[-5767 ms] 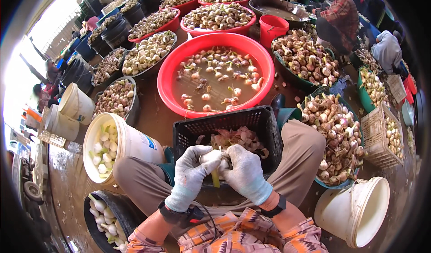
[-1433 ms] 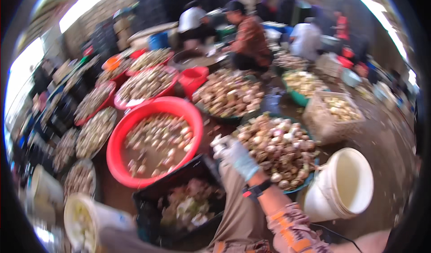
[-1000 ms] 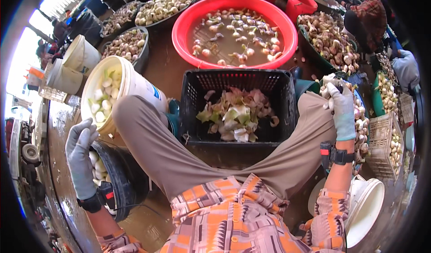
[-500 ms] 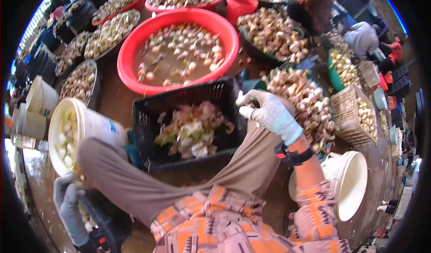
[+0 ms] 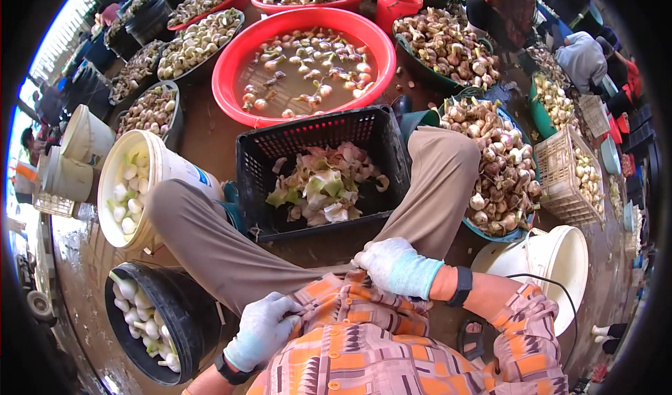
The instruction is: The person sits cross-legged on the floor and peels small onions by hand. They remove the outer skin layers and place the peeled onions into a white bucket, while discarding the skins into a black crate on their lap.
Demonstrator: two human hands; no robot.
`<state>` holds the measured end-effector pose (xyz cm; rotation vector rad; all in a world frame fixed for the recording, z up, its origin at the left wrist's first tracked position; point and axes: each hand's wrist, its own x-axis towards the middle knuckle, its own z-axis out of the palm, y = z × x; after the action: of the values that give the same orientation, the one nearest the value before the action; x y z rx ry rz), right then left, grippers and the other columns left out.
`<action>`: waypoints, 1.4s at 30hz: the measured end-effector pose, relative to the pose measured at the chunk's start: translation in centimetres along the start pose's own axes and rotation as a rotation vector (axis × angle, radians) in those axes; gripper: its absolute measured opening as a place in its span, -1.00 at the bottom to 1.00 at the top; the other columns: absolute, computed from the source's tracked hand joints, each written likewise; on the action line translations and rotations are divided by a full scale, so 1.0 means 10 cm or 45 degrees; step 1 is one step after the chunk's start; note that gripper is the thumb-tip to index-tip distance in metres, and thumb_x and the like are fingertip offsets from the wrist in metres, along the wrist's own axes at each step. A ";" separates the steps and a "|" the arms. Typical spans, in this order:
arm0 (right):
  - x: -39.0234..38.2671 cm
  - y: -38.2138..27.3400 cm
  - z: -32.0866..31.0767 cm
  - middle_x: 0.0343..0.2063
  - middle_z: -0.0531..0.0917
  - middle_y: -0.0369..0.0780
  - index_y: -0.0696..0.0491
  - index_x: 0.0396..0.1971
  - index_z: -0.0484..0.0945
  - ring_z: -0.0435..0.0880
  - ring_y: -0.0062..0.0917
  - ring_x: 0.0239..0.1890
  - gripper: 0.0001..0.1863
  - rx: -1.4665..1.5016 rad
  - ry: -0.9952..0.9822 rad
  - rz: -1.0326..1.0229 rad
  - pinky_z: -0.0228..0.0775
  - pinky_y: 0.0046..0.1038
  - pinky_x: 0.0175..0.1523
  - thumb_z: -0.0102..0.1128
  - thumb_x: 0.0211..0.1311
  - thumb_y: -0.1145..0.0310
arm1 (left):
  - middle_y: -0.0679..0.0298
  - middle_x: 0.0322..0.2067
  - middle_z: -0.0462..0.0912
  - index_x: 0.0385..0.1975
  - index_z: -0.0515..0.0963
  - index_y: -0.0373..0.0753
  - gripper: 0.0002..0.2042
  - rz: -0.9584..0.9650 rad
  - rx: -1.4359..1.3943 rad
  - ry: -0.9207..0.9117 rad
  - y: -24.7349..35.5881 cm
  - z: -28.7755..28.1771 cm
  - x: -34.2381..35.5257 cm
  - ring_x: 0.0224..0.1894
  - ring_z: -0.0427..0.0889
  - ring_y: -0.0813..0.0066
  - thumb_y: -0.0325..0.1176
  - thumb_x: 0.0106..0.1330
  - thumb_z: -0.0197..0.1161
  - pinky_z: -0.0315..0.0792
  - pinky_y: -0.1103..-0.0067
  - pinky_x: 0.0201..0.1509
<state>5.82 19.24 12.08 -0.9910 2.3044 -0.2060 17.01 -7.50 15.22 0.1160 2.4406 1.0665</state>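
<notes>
Peeled bulbs (image 5: pixel 131 193) are collected in the white bucket (image 5: pixel 178 165) and black bucket (image 5: pixel 194 318), many unpeeled bulbs (image 5: pixel 500 171) are left in the blue tub (image 5: pixel 505 237), and the shirt (image 5: pixel 378 328) is pinched by the curled fingers of the right hand (image 5: pixel 397 265) and touched by the left hand (image 5: pixel 262 330), whose grip cannot be told.

The lower edge cuts off the patterned shirt (image 5: pixel 371 360) and left forearm (image 5: pixel 209 382).

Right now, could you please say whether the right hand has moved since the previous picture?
Yes, toward the body: the right hand went from beside the right rim of the black crate to below its near rim in the picture.
</notes>
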 end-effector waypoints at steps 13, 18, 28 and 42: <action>0.84 -0.12 0.24 -0.28 0.67 -0.08 0.09 -0.22 0.56 0.70 -0.19 -0.24 -0.75 0.044 0.413 0.219 0.54 -0.21 -0.14 0.21 0.07 0.38 | 0.31 -0.52 0.60 -0.43 0.60 -0.36 -0.88 -0.338 -0.341 0.756 -0.26 -0.38 -0.40 -0.55 0.48 0.71 -0.63 0.05 0.38 0.42 0.69 -0.42; 0.44 0.06 -0.11 -0.35 0.68 -0.04 0.09 -0.23 0.57 0.69 -0.14 -0.25 -0.74 0.359 0.640 0.205 0.51 -0.17 -0.14 0.27 0.13 0.28 | 0.36 -0.53 0.68 -0.37 0.66 -0.34 -0.85 -0.625 -0.247 0.017 -0.74 -0.37 -1.00 -0.48 0.58 0.65 -0.40 0.13 0.39 0.43 0.68 -0.39; -0.40 0.18 -0.43 -0.39 0.67 -0.04 0.08 -0.26 0.60 0.65 -0.10 -0.28 -0.54 0.623 -0.480 -0.158 0.46 -0.18 -0.22 0.38 0.04 -0.01 | 0.30 -0.36 0.71 -0.21 0.66 -0.35 -0.77 -0.712 -0.451 -0.394 -0.65 0.02 -0.12 -0.36 0.62 0.59 -0.37 0.19 0.35 0.48 0.64 -0.27; -0.53 0.33 0.20 -0.54 0.48 -0.25 0.13 -0.40 0.40 0.46 -0.50 -0.42 -0.71 1.325 -0.751 -0.267 0.37 -0.37 -0.26 0.28 0.16 0.25 | 0.30 -0.37 0.68 -0.19 0.64 -0.35 -0.79 -0.645 -0.587 -0.390 -0.48 -0.11 0.30 -0.34 0.60 0.58 -0.41 0.22 0.32 0.47 0.63 -0.24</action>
<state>7.82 25.47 11.74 -0.5975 1.2520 -0.9388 14.37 -10.82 11.26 -0.4326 1.7626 1.2253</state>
